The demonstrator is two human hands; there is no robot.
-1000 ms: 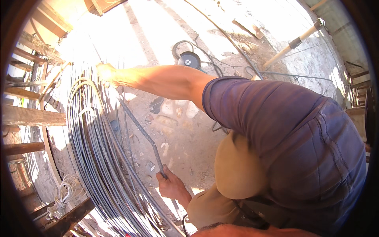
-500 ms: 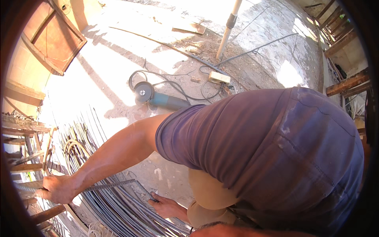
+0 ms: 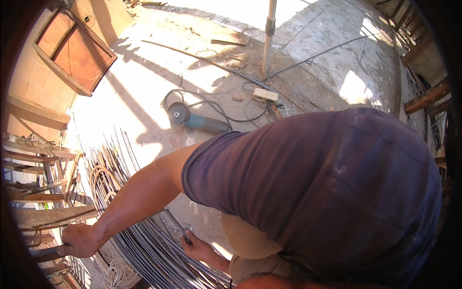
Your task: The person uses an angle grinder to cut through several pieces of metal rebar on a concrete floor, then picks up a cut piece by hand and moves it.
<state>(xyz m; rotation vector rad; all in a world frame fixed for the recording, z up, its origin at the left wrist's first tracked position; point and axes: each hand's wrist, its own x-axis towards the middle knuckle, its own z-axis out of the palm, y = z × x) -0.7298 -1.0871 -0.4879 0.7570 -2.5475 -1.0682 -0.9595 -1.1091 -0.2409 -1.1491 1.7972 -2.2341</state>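
My right hand (image 3: 81, 240) reaches across to the lower left and is closed round a thick dark metal bar (image 3: 44, 254); its far end runs out of view among the boards. Nearer me, my left hand (image 3: 198, 248) grips the end of a thin steel rod (image 3: 174, 220), thumb on top. That rod slopes up and left behind my right forearm, so its other end is hidden. Beneath both arms lies a long bundle of steel rods (image 3: 144, 243), some curved into loops at the far end. My right shoulder and purple sleeve fill much of the view.
An angle grinder (image 3: 202, 123) lies on the dusty floor beyond my arm, its cord coiled near a white socket block (image 3: 264, 95). An upright pole (image 3: 268, 48) stands behind. Wooden boards (image 3: 53, 216) stack at the left, with pale string (image 3: 120, 273) below. A wooden frame (image 3: 77, 53) leans back left.
The view has shifted, moving the floor items slightly. My right hand now sits lower, on a dark bar; the ribbed bar that ran rightward from it no longer shows. My left hand keeps its grip.
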